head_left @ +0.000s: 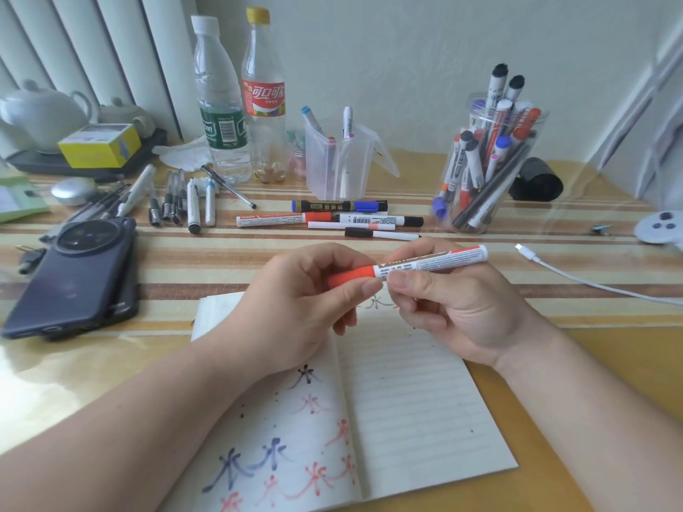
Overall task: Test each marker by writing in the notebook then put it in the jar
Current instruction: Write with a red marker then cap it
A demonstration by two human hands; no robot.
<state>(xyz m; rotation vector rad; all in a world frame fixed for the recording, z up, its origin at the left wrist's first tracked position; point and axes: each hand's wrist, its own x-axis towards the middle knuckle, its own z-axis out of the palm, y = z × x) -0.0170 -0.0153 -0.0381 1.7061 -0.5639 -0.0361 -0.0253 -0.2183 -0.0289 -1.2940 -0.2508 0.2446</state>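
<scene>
Above the open notebook [406, 400] I hold a white marker with a red cap [432, 261] level. My left hand [306, 301] pinches the red cap end; my right hand [454, 304] grips the white barrel. The left page carries black, red and blue test characters. A clear jar [484, 201] at the back right holds several markers. Several more markers [347, 216] lie in a row on the table beyond my hands.
A dark phone [74, 275] lies at the left, with pens [173, 201] behind it. Two plastic bottles [240, 97] and a clear square container [336, 160] stand at the back. A white cable [576, 275] runs along the right. A teapot [40, 112] sits far left.
</scene>
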